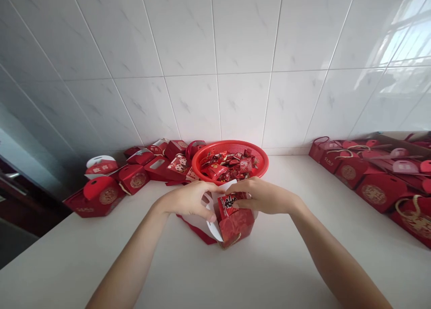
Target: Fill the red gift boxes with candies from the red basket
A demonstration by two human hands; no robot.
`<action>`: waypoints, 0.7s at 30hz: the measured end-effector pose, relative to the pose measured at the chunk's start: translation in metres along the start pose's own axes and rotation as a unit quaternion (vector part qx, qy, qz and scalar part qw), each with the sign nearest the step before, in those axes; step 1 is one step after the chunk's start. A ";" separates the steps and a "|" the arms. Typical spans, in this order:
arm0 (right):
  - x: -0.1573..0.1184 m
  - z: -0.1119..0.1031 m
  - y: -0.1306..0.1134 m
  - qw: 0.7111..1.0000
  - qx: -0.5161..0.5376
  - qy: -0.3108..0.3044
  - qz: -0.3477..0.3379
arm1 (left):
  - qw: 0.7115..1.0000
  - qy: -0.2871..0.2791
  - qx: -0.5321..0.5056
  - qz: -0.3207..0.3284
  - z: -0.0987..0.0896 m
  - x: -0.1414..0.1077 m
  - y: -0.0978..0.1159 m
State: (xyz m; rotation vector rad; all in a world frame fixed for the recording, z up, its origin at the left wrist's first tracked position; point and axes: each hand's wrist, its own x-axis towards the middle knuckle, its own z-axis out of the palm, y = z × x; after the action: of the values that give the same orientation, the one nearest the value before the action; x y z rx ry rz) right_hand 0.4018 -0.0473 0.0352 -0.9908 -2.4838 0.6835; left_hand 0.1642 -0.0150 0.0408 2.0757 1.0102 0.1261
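A red paper gift box [237,228] with white inner flaps stands open at the middle of the table, in front of the basket. My left hand [191,199] curls around its left flap, thumb on the near side and fingers behind. My right hand [264,196] reaches over the box mouth from the right. Its thumb and fingers are closed on a red wrapped packet [226,205] with black writing, at the opening. Part of the packet and the box's inside are hidden by my fingers. A red ribbon [198,230] lies left of the box.
Behind the box, a red plastic basket [264,167] holds many small red packets [245,165]. Several red gift boxes [101,197] stand at the back left. More red gift boxes [373,188] are lined up along the right side. A tiled wall [242,102] closes off the back.
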 end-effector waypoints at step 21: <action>0.025 0.041 -0.011 0.893 0.239 0.382 -0.010 | 0.998 0.032 0.048 0.029 0.016 -0.007 0.022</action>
State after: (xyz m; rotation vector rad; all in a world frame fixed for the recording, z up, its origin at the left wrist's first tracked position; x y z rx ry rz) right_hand 0.3584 -0.0484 0.0119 -0.8207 -1.5392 0.6774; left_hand 0.1798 -0.0371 0.0476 2.2026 1.0114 0.1779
